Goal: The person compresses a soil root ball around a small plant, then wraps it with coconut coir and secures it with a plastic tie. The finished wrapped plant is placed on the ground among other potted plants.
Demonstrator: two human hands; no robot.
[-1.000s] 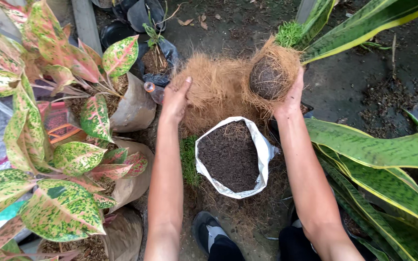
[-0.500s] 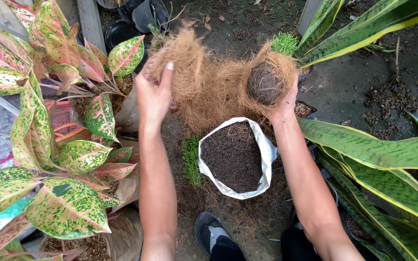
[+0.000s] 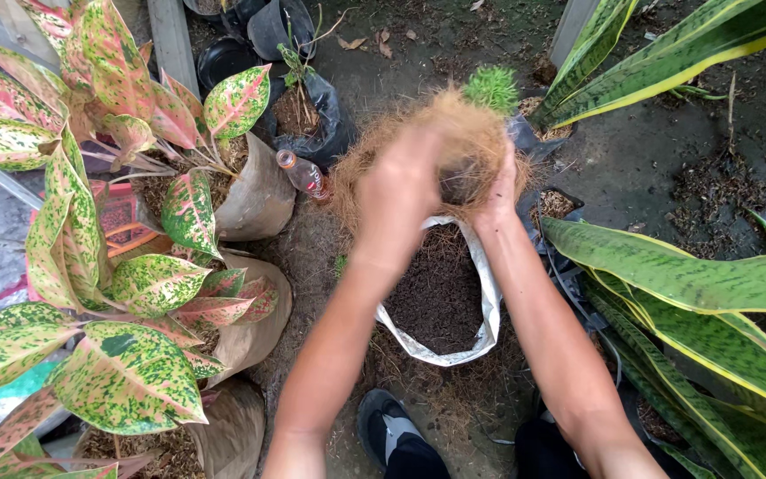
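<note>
Damp dark ground runs underfoot, with a black shoe [image 3: 389, 436] nearest and, just beyond it, an open white plastic sack of dark brown potting soil [image 3: 437, 297] standing between pink-speckled leafy plants [image 3: 126, 266] and long yellow-edged striped leaves [image 3: 693, 284]. Directly above the sack, the left hand [image 3: 398, 191] and right hand [image 3: 500, 191] have their fingers closed on a shaggy tan wad of coconut fibre [image 3: 454, 146] wrapped around something dark. Loose strands could shed past the sack, and a slack grip might let the bundle come apart over the small clear bottle [image 3: 305, 176] beyond.
</note>
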